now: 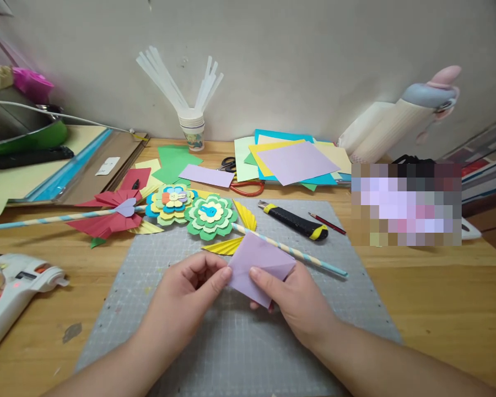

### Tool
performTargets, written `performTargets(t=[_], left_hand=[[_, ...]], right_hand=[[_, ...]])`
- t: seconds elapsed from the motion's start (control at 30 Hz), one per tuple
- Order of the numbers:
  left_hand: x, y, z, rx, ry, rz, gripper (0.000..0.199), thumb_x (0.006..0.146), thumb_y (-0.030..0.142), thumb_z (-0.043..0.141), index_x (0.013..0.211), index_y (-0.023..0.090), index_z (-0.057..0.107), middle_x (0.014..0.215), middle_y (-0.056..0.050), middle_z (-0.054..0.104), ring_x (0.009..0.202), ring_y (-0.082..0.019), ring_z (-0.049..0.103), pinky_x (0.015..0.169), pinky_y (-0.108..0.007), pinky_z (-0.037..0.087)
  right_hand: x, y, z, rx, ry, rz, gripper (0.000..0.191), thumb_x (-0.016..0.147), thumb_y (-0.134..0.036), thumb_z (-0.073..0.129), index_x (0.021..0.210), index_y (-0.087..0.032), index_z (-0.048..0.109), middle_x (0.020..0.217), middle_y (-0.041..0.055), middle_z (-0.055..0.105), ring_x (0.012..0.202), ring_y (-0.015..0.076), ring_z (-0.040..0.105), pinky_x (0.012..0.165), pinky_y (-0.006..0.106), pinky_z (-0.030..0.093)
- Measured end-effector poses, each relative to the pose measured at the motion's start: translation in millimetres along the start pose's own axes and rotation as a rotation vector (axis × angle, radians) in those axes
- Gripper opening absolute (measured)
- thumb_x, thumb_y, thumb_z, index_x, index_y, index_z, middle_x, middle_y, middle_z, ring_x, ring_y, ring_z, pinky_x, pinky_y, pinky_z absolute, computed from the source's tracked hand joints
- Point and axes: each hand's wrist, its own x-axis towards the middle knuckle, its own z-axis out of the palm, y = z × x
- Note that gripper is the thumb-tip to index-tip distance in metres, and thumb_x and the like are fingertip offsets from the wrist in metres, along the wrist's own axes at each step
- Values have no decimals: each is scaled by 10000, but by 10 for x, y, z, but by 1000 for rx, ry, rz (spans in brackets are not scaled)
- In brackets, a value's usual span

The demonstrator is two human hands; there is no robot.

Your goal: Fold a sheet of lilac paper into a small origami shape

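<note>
Paper (260, 249) in pale purple, a small square-like piece, is resting between your two hands above the grey cutting mat (240, 353). Your left hand (188, 292) is pinching its left corner between thumb and forefinger, the other fingers curling inward. Your right hand (306, 309) is gripping its right side, thumb pressing on the top face, fingertips supporting from beneath. Just beyond, a blue-and-cream striped stick (314, 257) is slanting from a green layered flower (210, 212), with yellow pleated leaves (247, 216) flanking it. A second layered flower (173, 199) is lying just beside, near red pleated leaves (103, 200) and a purple heart (126, 207). To your right, a black-and-yellow cutter (293, 220) is lying near a pencil (328, 224). To your left, a white glue gun (28, 277) is lying on the wooden table (438, 309). Farther back, a paper cup (194, 137) is holding whitish strips (163, 80).
</note>
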Motion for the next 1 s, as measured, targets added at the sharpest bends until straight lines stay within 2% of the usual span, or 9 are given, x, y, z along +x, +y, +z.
performTargets(t=[0.2, 0.37, 0.57, 0.77, 0.9, 1.0], left_hand=[[14, 3, 9, 43, -20, -12, 233, 770, 423, 667, 729, 194, 676, 682, -4, 649, 638, -131, 554, 598, -230, 430], [1, 34, 48, 32, -39, -10, 211, 738, 398, 678, 726, 187, 678, 673, -11, 659, 621, -134, 565, 584, -233, 446], [-24, 8, 56, 60, -52, -7, 210, 759, 383, 651, 722, 177, 653, 672, -10, 656, 615, -127, 556, 580, -232, 436], [-26, -29, 50, 135, -38, -4, 225, 774, 396, 627, 734, 176, 649, 671, -1, 619, 617, -119, 514, 573, -227, 402], [-28, -10, 48, 206, 17, 42, 221, 749, 393, 614, 701, 179, 638, 619, 12, 590, 571, -111, 481, 534, -222, 374], [-37, 7, 54, 272, 86, 80, 211, 727, 386, 604, 674, 182, 624, 597, 14, 572, 557, -115, 472, 522, -227, 370]], right_hand=[[-24, -20, 21, 25, 31, 8, 330, 720, -464, 741, 856, -167, 689, 704, 13, 689, 535, 125, 610, 458, 214, 437], [-63, -5, 48, 6, 111, 21, 357, 718, -476, 738, 862, -151, 707, 740, 43, 729, 557, 135, 640, 482, 225, 471], [-93, -3, 73, 30, 100, -7, 323, 672, -453, 761, 820, -170, 718, 677, 13, 707, 582, 153, 638, 546, 274, 528], [-111, 54, 69, 8, 139, -1, 329, 688, -463, 745, 827, -167, 705, 700, 13, 704, 583, 143, 639, 546, 258, 516], [-122, 77, 55, -95, 73, -112, 221, 789, -418, 665, 800, -200, 695, 707, -3, 686, 633, 154, 632, 588, 278, 521], [-137, 48, 51, -243, -48, -318, 177, 868, -349, 589, 809, -227, 703, 769, 0, 684, 759, 179, 651, 715, 315, 541]])
